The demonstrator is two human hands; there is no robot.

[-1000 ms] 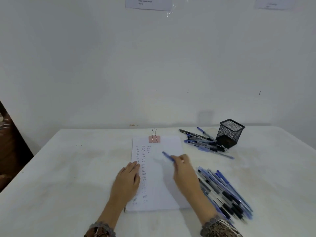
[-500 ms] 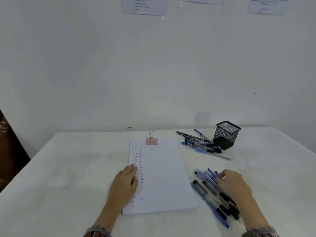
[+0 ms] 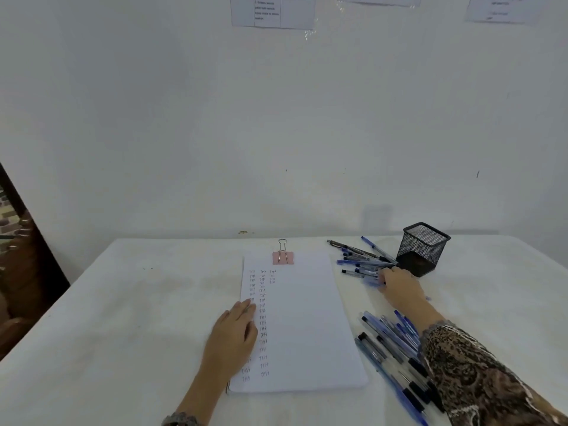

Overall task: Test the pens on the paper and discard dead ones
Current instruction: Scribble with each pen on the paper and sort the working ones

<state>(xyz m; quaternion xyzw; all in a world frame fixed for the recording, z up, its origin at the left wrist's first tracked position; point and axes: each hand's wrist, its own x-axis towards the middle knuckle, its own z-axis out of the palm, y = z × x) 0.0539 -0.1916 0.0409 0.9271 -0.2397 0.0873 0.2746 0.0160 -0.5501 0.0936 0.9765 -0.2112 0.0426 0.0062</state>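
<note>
By the far pens (image 3: 362, 262), we saw the right hand (image 3: 399, 287) mid-sorting, its fingers' (image 3: 388, 276) hold unclear, the left hand (image 3: 233, 333) flat on the paper (image 3: 307, 318); next, we reckoned, another pen.

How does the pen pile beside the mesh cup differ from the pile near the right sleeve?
The far pile lies beside the mesh cup, farther back; the near pile lies off the paper's front right corner. The right hand is at the far pile; only the sleeve overlaps the near pile. The near pile looks larger. Both hold loose blue and black pens.
</note>
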